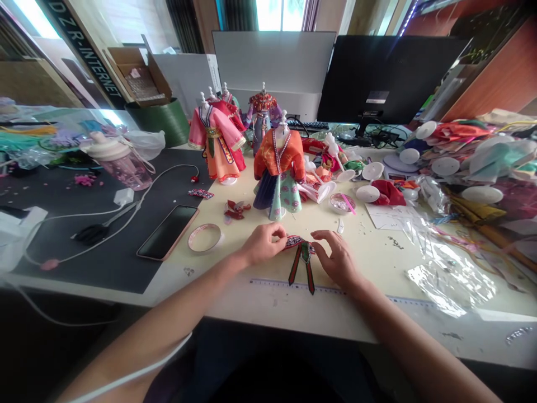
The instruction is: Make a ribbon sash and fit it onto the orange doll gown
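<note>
A small patterned red sash (301,254) with two long dark red and green tails lies on the pale desk (377,268) in front of me. My left hand (263,243) pinches the left end of its band with curled fingers. My right hand (335,256) pinches the right end, fingers bent over it. Just behind stands a small mannequin in an orange top and pale green skirt (279,173). Further back is one in a pink and orange robe (216,143), with several more dressed mannequins (260,115) behind.
A phone (168,231) lies face up on the dark mat left of me, next to a tape roll (205,237). A pink bottle (119,159), cables, white round stands (368,193), clear plastic wrap (451,274) and fabric heaps crowd the sides. A ruler (272,284) lies along the front edge.
</note>
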The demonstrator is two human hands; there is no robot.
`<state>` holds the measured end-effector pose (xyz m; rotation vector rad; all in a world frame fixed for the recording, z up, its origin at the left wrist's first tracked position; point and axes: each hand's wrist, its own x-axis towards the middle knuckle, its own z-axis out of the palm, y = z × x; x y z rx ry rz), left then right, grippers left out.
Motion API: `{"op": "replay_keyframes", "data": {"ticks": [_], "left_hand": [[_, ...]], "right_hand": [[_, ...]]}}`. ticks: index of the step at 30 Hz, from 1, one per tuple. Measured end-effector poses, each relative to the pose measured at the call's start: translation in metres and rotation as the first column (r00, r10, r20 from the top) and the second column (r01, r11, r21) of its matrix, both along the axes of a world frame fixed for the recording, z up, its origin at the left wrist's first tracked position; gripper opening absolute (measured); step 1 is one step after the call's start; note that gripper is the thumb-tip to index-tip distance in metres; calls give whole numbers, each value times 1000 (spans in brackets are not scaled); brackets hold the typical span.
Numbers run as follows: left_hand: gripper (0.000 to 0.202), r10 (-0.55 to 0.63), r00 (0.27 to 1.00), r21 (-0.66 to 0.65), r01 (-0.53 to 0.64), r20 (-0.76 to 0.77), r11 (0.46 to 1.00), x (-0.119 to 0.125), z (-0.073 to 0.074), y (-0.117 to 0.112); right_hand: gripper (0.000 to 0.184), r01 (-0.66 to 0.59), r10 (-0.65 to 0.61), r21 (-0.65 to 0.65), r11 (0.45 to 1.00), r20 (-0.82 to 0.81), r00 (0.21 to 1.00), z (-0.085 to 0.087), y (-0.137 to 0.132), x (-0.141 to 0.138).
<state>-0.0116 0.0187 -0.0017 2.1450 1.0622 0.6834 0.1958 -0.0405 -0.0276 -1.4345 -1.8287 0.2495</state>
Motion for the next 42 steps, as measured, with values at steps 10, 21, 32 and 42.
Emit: {"op": "replay_keyframes", "data": {"ticks": [10,21,32,42], "left_hand": [[8,-77,837,-459,372,542,807,-12,23,-8],[5,22,994,-44,-27,-110,999,1,-10,-13],[5,26,998,-131,-32,-53,991,-6,-1,-17],[30,-20,995,-222,43,103,974,-18,32,-13]], "right_hand": [[34,-576,392,-422,701,-447,804,45,25,-5],[24,-229,269,-308,923,94,958,24,28,-4],[12,-190,237,-265,945,158,959,32,20,-3],[13,-218,198,-218,951,-109,974,51,10,-4]]}}
